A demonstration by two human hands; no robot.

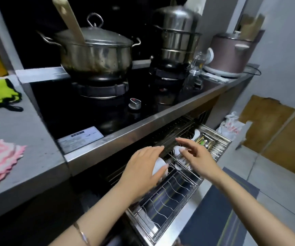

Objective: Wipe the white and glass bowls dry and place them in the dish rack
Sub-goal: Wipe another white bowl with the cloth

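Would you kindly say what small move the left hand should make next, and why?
Probably settle the white bowl between the wires of the dish rack and let go: the left hand holds it low in the rack, while the right hand hovers open beside it.

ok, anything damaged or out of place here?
The wall at the right has a ragged brown patch where its surface looks torn away. On the stove, a wooden handle pokes out from under the lid of the big pot, so the lid probably sits askew. The dish rack and white bowl look fine.
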